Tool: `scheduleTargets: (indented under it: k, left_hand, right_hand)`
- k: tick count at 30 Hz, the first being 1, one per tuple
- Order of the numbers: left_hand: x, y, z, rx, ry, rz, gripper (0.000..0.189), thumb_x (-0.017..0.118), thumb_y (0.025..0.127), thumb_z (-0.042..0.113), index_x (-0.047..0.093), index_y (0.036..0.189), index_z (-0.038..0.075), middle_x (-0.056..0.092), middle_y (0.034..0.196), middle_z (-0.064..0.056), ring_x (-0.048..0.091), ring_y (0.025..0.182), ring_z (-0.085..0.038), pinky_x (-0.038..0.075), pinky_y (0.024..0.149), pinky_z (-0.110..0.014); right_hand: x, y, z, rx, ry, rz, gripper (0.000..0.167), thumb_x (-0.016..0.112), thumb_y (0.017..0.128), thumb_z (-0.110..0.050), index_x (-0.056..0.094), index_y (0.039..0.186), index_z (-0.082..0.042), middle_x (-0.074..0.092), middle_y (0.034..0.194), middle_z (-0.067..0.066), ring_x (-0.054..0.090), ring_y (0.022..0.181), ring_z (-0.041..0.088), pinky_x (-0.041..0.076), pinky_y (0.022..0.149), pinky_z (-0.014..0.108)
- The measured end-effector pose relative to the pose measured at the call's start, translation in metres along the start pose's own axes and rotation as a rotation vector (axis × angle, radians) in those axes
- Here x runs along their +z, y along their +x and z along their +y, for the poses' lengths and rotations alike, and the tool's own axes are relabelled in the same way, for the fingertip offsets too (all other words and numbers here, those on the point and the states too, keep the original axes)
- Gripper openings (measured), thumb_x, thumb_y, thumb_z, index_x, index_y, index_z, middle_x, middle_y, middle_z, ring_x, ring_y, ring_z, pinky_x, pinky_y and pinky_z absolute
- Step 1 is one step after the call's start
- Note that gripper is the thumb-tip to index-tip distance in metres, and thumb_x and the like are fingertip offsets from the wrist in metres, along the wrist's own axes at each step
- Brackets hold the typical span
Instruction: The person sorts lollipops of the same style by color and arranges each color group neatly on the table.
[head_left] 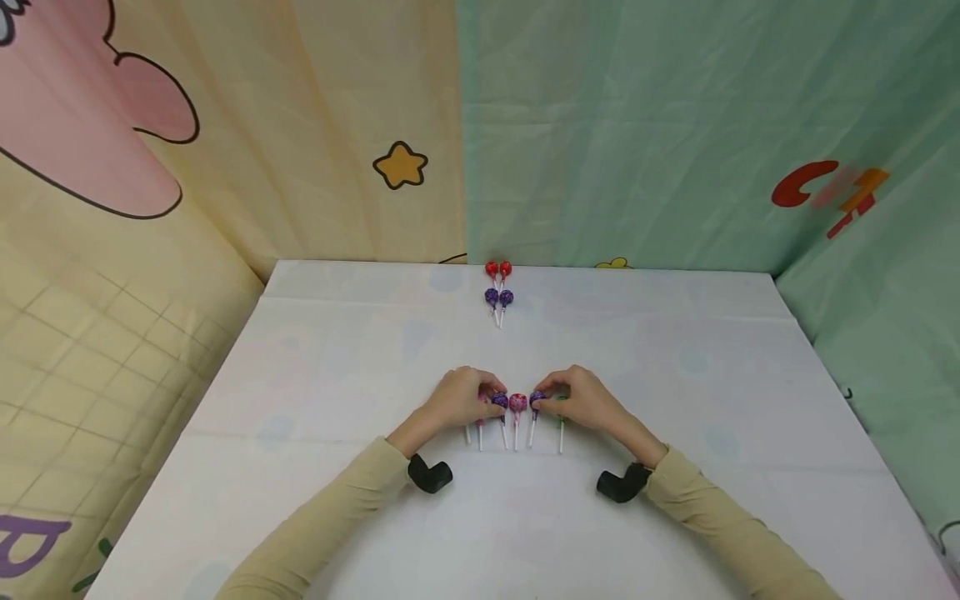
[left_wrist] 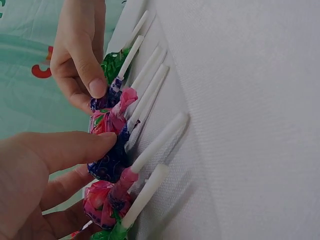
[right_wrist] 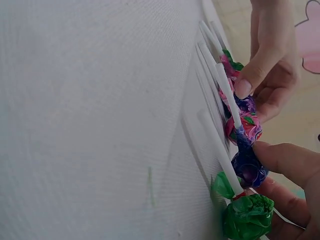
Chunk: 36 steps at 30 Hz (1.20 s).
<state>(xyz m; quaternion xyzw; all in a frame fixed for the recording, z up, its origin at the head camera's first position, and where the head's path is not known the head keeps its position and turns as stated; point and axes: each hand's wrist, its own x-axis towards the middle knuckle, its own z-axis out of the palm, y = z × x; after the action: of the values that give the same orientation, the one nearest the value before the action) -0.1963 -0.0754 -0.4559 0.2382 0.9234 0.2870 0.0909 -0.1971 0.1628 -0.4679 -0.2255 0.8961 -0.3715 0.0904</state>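
A row of lollipops lies across the white table, sticks toward the person. My left hand pinches a purple-wrapped lollipop between thumb and fingers. On the row's other side, my right hand grips a second purple lollipop by its wrapped head. Between these two sits a pink lollipop. Left of the left hand's lollipop are another pink one and a green one, partly hidden by that hand from above. Under the right hand's fingers lies a green lollipop.
Farther back on the white table, two red lollipops lie above two purple lollipops, sticks converging. Printed curtains stand behind the table's far edge and along its sides. A black wrist device sits by each wrist.
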Motion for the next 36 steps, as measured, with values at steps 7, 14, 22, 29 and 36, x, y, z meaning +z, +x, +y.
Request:
scheduleTargets:
  k: [7,14,22,29,36]
  left_hand:
    - [-0.002,0.000,-0.005,-0.021,-0.033,0.026,0.025,0.079,0.078,0.027,0.075,0.099,0.014,0.069,0.080,0.006,0.053,0.072,-0.004,0.041,0.073,-0.025]
    - [-0.010,0.001,-0.006,-0.047,-0.087,0.046,0.026,0.079,0.079,0.026,0.075,0.101,0.014,0.070,0.086,0.004,0.055,0.077,-0.008,0.044,0.073,-0.025]
    - [-0.027,0.010,-0.001,-0.048,-0.109,0.049,0.027,0.078,0.080,0.025,0.074,0.105,0.013,0.072,0.091,0.002,0.058,0.085,-0.013,0.046,0.077,-0.028]
    - [-0.032,0.023,0.005,-0.080,-0.140,0.037,0.030,0.077,0.081,0.025,0.073,0.109,0.013,0.071,0.094,0.001,0.057,0.088,-0.015,0.046,0.079,-0.028]
    - [-0.027,0.039,0.008,-0.098,-0.211,0.106,0.034,0.076,0.082,0.024,0.069,0.113,0.010,0.071,0.096,-0.004,0.058,0.090,-0.017,0.048,0.081,-0.030]
  right_hand:
    - [-0.005,-0.003,-0.002,0.036,-0.004,0.016,0.020,0.075,0.083,-0.026,0.074,0.097,-0.011,0.072,0.088,-0.001,0.056,0.086,0.015,0.044,0.076,0.031]
    - [-0.012,-0.002,-0.001,0.086,-0.012,0.046,0.022,0.073,0.085,-0.025,0.073,0.103,-0.013,0.071,0.094,0.000,0.057,0.095,0.018,0.046,0.083,0.040]
    - [-0.025,0.002,0.002,0.105,0.006,0.080,0.025,0.071,0.085,-0.023,0.072,0.107,-0.011,0.071,0.103,0.005,0.058,0.103,0.025,0.045,0.090,0.049]
    - [-0.033,0.006,0.007,0.132,0.026,0.104,0.028,0.071,0.086,-0.025,0.071,0.110,-0.012,0.071,0.107,0.006,0.057,0.107,0.028,0.044,0.091,0.050]
    - [-0.037,0.007,0.016,0.140,0.047,0.138,0.029,0.071,0.086,-0.027,0.071,0.111,-0.011,0.071,0.108,0.007,0.059,0.107,0.028,0.044,0.094,0.051]
